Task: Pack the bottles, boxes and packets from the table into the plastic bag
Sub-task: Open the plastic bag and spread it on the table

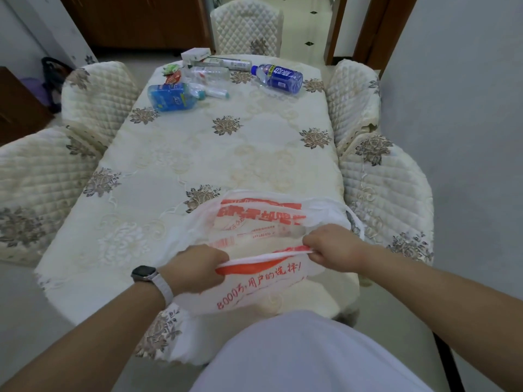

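Packing barely begun: L hand (195,268), R hand (331,244) each clench plastic bag (254,290) rim, mouth stretched btwn them, w/ bottles (278,79), boxes (195,55), packets (172,73) well beyond grip.

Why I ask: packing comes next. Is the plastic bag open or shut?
Partly open: left hand and right hand grip the plastic bag at its near rim; a gap shows behind it.
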Motion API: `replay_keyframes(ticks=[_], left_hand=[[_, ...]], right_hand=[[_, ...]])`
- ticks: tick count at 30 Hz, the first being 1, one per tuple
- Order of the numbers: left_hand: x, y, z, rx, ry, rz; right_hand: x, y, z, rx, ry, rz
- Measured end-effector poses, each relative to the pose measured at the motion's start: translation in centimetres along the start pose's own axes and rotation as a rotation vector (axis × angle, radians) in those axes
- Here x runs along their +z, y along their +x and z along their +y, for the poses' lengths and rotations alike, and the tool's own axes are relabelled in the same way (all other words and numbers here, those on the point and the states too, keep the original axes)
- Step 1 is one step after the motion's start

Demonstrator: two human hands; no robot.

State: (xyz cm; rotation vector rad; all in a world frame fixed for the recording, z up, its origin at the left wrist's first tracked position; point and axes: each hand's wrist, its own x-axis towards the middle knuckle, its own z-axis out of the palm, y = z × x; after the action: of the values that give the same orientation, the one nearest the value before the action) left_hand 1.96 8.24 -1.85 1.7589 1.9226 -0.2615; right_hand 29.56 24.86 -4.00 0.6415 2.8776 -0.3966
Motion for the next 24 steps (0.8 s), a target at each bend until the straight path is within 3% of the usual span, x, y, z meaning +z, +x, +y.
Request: replay_keyframes(ticks=[5,9,14,18,24], left_hand=[[-1.0,-1.4,-1.8,-0.024,0.175,0.281],[0.5,-2.9,-3.5,0.128,0.152,0.574],[1.5,-2.0,-3.3,0.242,0.244,0.477],[2.8,-1.0,-2.6,0.228,0.318,0.363],[3.5,-0.6,-2.0,0.245,0.25,0.461]], right_hand=[[-1.8,0.3,1.3,0.077,0.018,0.004],[-2.4,0.6,1.6,0.065,0.005,0.036],[-2.0,0.9,-0.3,-0.019,-0.052,0.005],[-0.7,1.2,-1.0,-0.127,-0.141,0.078],[-0.2,0.8,-2.2,-0.152,-0.157,0.151]])
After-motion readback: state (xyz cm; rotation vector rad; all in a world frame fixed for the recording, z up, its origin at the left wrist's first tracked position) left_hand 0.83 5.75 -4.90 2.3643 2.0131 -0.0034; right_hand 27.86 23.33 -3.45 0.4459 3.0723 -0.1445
